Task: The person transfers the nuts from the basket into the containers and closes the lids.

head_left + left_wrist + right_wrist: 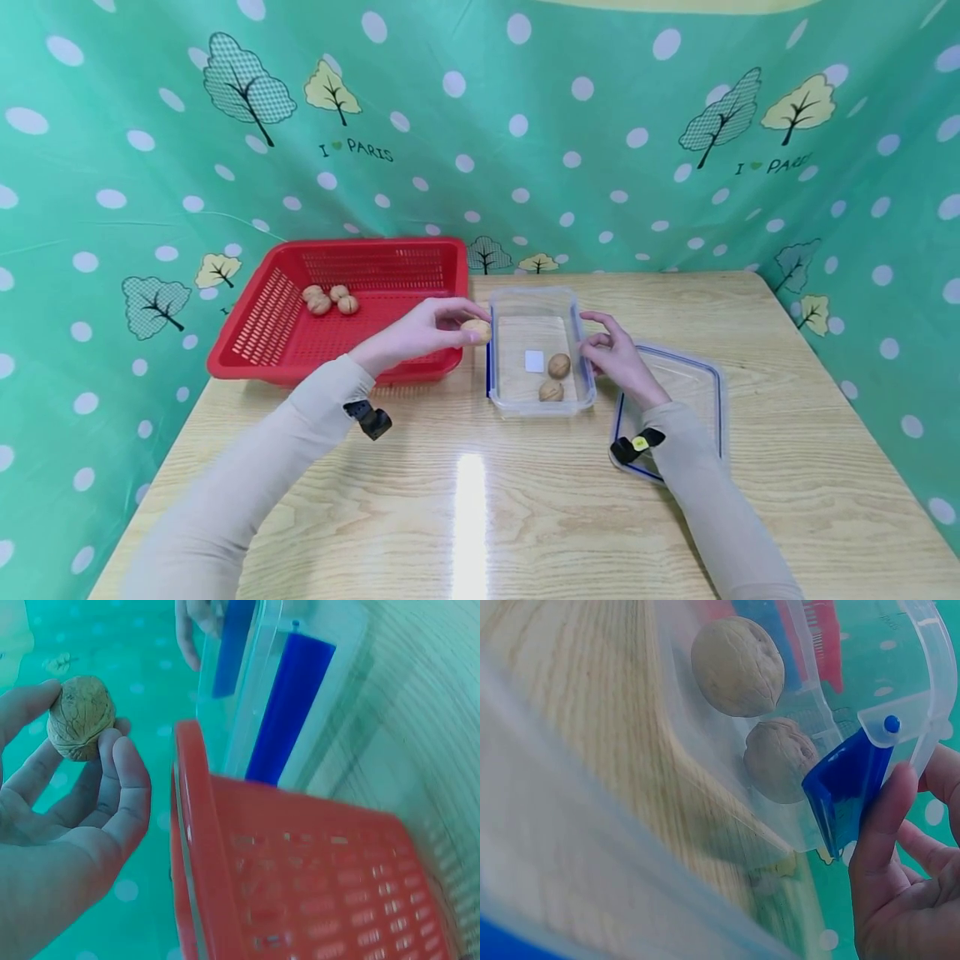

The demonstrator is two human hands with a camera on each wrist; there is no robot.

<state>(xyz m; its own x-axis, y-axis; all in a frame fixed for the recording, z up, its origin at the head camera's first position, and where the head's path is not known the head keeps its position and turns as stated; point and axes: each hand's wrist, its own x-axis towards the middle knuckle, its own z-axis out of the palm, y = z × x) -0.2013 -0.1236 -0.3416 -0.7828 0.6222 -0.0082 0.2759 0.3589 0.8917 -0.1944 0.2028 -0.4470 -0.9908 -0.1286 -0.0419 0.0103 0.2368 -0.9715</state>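
One walnut (81, 718) pinched between left hand's (423, 331) thumb and fingertips, just by clear container's (525, 329) left edge. Right hand (611, 350) grips container's opposite edge at blue latch (851, 787); two more walnuts (558, 365) inside, near it. Red basket (397, 310) beside left hand, four walnuts (319, 304) within. Lid (678, 375) partly beneath right wrist. Wooden worktop (360, 521) below hands; green dotted curtain (495, 187) beyond.

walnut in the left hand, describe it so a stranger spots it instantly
On the pale wood-grain table, find the red slotted plastic basket and, right of it, the clear rectangular plastic container. Between them in the head view is a round, tan, ridged walnut pinched by the left hand. Only this walnut is held; the others lie in the basket or container.
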